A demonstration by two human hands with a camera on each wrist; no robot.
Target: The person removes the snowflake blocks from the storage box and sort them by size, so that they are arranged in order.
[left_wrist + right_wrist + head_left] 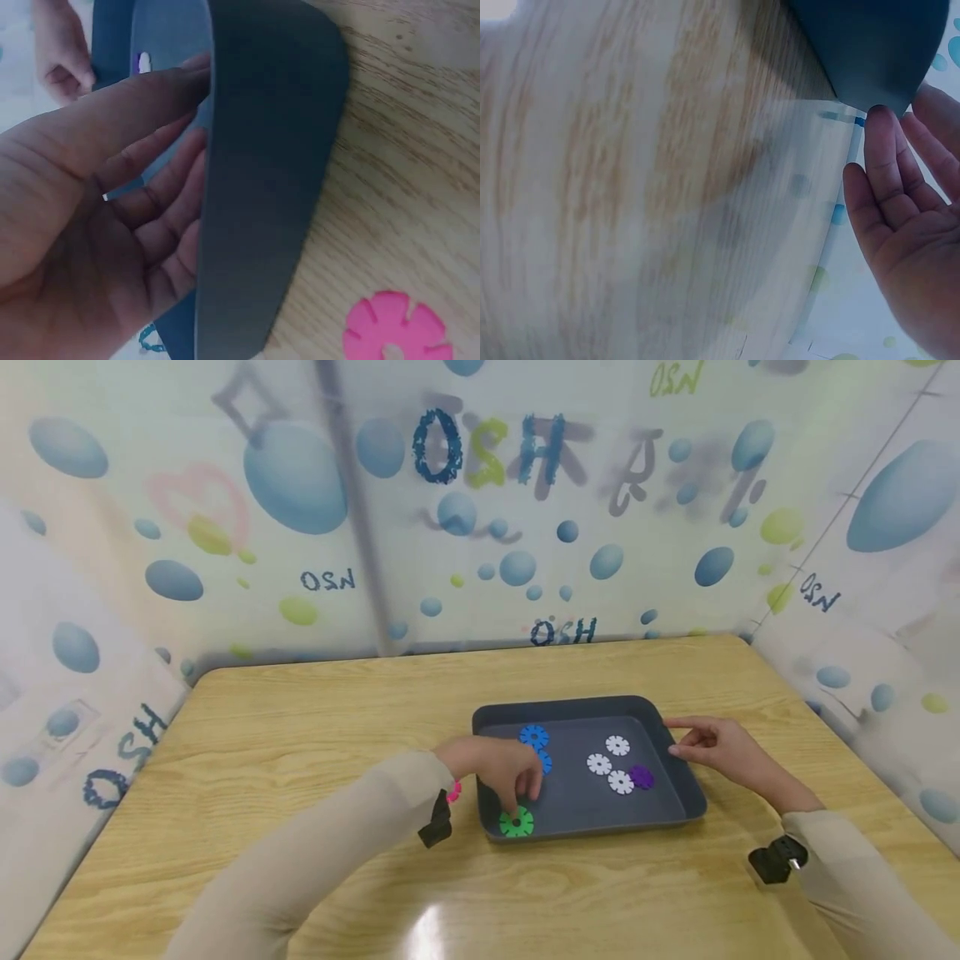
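My left hand (pixel 504 767) reaches down over the left side of a dark grey tray (pixel 577 832). One digit touches a green notched plastic disc (pixel 517 823) lying in the tray's near left corner. In the left wrist view the tray's wall (pixel 270 165) hides the fingertips, so a pinch is unclear. My right hand (pixel 716 750) is at the tray's right rim, thumb and index finger against it. Seen from the right wrist, its fingers (pixel 883 161) are fairly straight beside the tray's outer wall. Two blue discs (pixel 534 737) lie just beyond the left hand, one partly covered by it.
Three white discs (pixel 599 764) and a purple disc (pixel 641 777) lie in the tray's right half. On the wooden table (pixel 322 718), left of the tray, lies a pink disc (pixel 395 328), mostly hidden by my left wrist from above. Patterned curtains (pixel 480 560) stand behind the table.
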